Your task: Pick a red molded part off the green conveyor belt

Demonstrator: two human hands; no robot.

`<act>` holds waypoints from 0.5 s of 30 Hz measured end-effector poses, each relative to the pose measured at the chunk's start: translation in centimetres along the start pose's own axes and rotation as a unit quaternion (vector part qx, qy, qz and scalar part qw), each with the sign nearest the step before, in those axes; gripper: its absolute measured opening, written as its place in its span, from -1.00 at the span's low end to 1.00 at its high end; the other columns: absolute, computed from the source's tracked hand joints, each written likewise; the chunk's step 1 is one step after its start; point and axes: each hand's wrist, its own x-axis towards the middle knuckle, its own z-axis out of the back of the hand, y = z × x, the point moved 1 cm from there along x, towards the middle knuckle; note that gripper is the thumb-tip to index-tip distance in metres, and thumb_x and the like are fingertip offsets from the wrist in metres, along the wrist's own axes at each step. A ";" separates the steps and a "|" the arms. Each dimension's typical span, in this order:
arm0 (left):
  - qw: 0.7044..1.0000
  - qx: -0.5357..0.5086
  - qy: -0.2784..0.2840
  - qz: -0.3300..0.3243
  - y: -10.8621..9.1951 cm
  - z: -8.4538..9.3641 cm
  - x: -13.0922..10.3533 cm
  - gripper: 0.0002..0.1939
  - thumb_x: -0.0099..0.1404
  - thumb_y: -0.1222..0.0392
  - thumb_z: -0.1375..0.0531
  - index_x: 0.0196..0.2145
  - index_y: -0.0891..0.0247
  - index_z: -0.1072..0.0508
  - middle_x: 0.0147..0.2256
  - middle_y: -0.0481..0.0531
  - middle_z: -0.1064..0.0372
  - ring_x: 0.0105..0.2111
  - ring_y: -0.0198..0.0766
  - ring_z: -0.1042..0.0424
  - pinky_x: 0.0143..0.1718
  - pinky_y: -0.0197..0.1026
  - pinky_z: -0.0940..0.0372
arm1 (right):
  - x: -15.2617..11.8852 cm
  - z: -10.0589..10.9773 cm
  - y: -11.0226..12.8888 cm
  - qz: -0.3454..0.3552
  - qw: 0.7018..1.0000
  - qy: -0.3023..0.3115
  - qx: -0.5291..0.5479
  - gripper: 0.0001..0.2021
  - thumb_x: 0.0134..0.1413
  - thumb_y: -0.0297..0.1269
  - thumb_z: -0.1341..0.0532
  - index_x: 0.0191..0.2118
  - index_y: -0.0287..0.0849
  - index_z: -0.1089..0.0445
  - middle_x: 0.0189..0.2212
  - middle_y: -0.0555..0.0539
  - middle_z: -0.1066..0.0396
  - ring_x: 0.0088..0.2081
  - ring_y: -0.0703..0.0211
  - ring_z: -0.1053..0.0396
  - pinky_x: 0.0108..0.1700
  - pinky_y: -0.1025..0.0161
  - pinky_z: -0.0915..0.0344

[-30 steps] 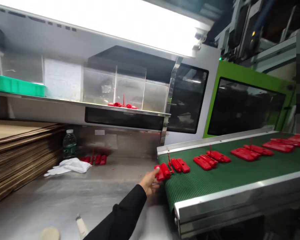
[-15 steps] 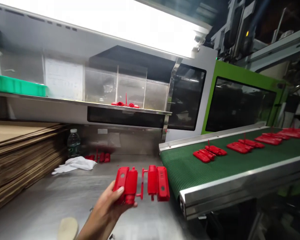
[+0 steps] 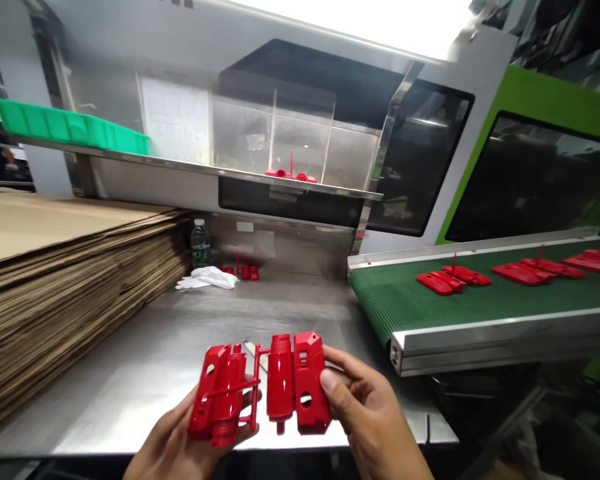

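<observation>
We've got the red moulding [image 3: 263, 387] off the belt [image 3: 480, 313] and up over the near edge of the bench [image 3: 180, 347], both hands on it. Left hand [image 3: 180, 443] cups the left half from under, fingers closed on it; right hand [image 3: 370, 413] pinches the right half, thumb on its face, so both grips hold the same piece. The two halves are joined by the runner in the middle, sprue not broken out, so separation reads as not yet done. Our judgement: pickup is finished, splitting and trimming are what's left on this shot. Right of the moulding, more shots [image 3: 453, 279] lie in a row on the belt, well apart from the hands, none touched. Behind the moulding, at the back of the bench, a few loose red pieces [image 3: 245, 271] sit just beside a white cloth [image 3: 207, 278] and a bottle [image 3: 200, 243]; whether they are finished parts or scrap we cannot tell. Left of the moulding, a stack of flat cardboard [image 3: 70, 267] on the bench, nothing folded into a box that we can see. Above it all, one more red piece [image 3: 290, 175] on the shelf, and a green tray [image 3: 70, 127] further left.
</observation>
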 end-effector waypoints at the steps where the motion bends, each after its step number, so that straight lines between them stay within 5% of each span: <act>1: 1.000 -0.003 0.011 0.011 -0.2 0.1 0.2 -0.71 0.17 0.04 -0.33 -0.11 -0.09 -0.58 -0.09 -0.10 -0.58 -0.02 0.14 -0.48 -0.04 0.17 -0.45 | -0.1 0.1 -0.1 -0.002 1.000 -0.009 -0.003 -0.49 0.18 -0.12 -0.29 0.18 -0.19 -0.25 -0.22 -0.19 -0.54 -0.20 0.07 -0.51 -0.25 0.20 -0.40; 4: 0.992 -0.049 0.063 0.100 -0.6 -1.3 0.1 -0.56 0.28 -0.15 -0.17 0.01 0.06 -0.54 0.05 0.10 -0.48 0.07 0.26 -0.40 0.06 0.42 -0.28 | -0.2 0.9 -0.4 -0.018 0.999 -0.032 0.014 -0.53 0.20 -0.14 -0.28 0.16 -0.16 -0.25 -0.19 -0.16 -0.54 -0.23 0.15 -0.51 -0.23 0.24 -0.43; 10: 0.975 -0.080 0.162 0.128 -1.2 -6.9 -2.2 -0.31 0.39 -0.25 0.06 0.19 0.36 -0.36 0.15 0.30 -0.36 0.19 0.22 -0.26 0.22 0.26 -0.14 | 0.3 5.1 -2.3 -0.060 0.994 -0.043 0.074 -0.56 0.24 -0.23 -0.24 0.19 -0.08 -0.22 -0.14 -0.12 -0.54 -0.13 0.22 -0.49 -0.12 0.32 -0.42; 13: 0.979 -0.024 0.171 0.105 -1.0 -7.2 -2.6 -0.32 0.41 -0.24 0.09 0.19 0.34 -0.36 0.11 0.29 -0.40 0.15 0.19 -0.31 0.17 0.23 -0.20 | 0.0 7.2 -4.1 -0.079 0.995 -0.053 0.043 -0.55 0.16 -0.16 -0.30 0.15 0.01 -0.29 -0.13 -0.11 -0.54 -0.12 0.18 -0.49 -0.13 0.30 -0.43; 15: 0.981 0.030 0.177 0.076 -0.6 -6.0 -2.5 -0.45 0.37 -0.14 -0.09 0.16 0.25 -0.39 0.09 0.26 -0.42 0.10 0.19 -0.36 0.07 0.21 -0.28 | -0.7 8.4 -5.7 -0.091 0.991 -0.089 -0.034 -0.50 0.04 -0.02 -0.35 0.10 0.01 -0.36 -0.19 -0.15 -0.55 -0.20 0.04 -0.52 -0.21 0.20 -0.48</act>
